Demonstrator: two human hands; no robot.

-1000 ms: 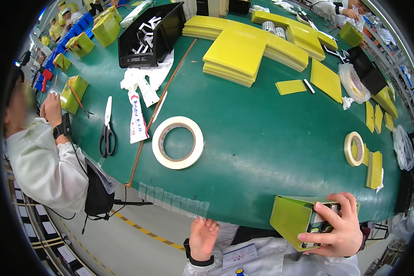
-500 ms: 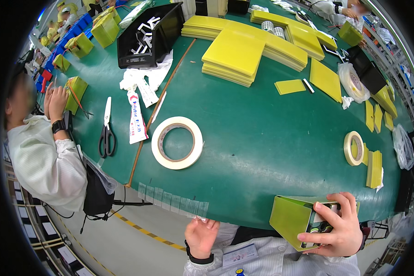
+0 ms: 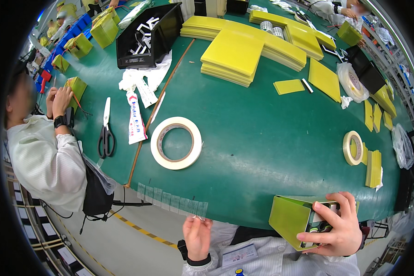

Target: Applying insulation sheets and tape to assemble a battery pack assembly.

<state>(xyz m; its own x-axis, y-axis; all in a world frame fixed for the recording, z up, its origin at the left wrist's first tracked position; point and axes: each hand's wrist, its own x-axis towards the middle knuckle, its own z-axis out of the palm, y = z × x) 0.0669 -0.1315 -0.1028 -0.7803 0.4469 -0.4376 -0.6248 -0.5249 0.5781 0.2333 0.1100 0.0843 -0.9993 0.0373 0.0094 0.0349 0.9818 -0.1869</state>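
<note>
At the table's front edge hangs a row of short clear tape strips (image 3: 170, 201) with fine lines in them. My left hand (image 3: 197, 237) is at the right end of that row, its fingertips pinched on the last strip. My right hand (image 3: 338, 227) is wrapped around a yellow-green box-shaped pack (image 3: 290, 217), which rests tilted at the front edge. Through its open side, partly behind my fingers, dark and white parts show. A large roll of cream tape (image 3: 176, 143) lies flat beyond my left hand.
Left are black-handled scissors (image 3: 106, 133), a white tube (image 3: 136, 120) and a black bin (image 3: 147, 39) of white pieces. Yellow sheets (image 3: 232, 53) are stacked at the back. A smaller tape roll (image 3: 353, 147) stands right. A co-worker (image 3: 46, 152) sits at the left.
My left hand has turned slightly and its fingers have drawn up to the end tape strip. My right hand and the pack have stayed in place.
</note>
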